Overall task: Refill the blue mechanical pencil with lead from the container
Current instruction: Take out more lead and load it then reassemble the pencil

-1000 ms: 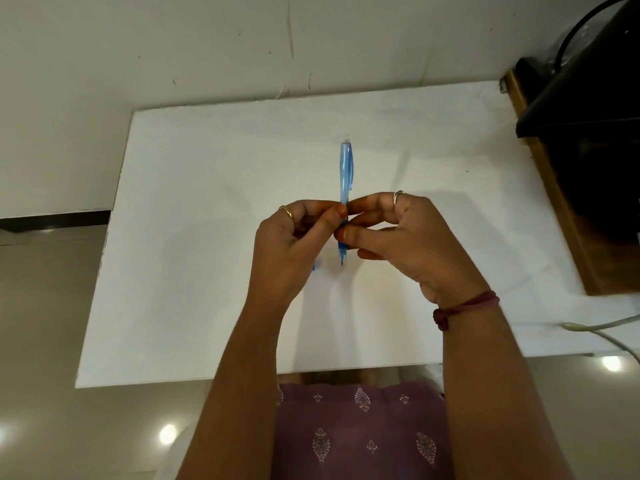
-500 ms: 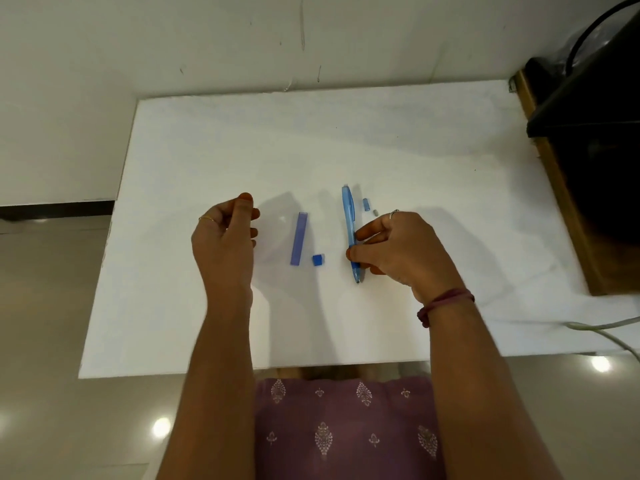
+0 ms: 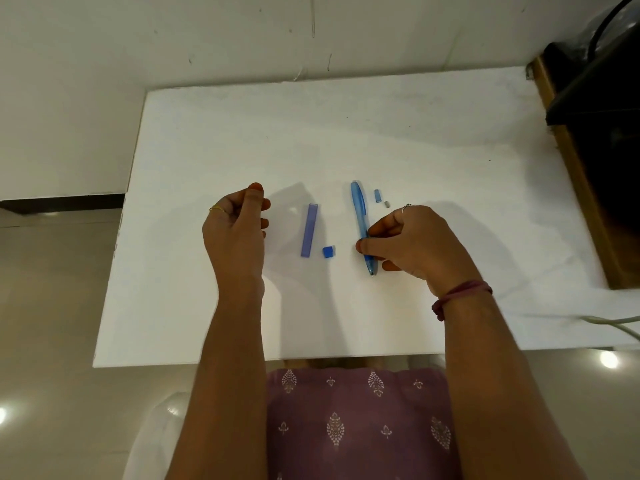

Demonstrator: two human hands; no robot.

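The blue mechanical pencil (image 3: 358,209) lies lengthwise on the white table (image 3: 346,133), tip toward me. My right hand (image 3: 412,244) pinches its lower barrel. Its small blue end cap (image 3: 376,195) and a grey eraser piece (image 3: 387,204) lie just right of the pencil's far end. The blue lead container (image 3: 309,230) lies flat to the left of the pencil, with its loose blue lid (image 3: 328,251) beside its near end. My left hand (image 3: 235,233) hovers left of the container, thumb and fingertips pinched together; I see nothing between them.
A dark object on a wooden stand (image 3: 588,174) fills the table's right side. A white cable (image 3: 616,323) crosses the near right corner. The wall runs along the table's far edge, and the left and near edges drop to the floor.
A second ago both hands held the pencil raised together. Now the pencil is down on the table in my right hand, and my left hand has moved off to the left.
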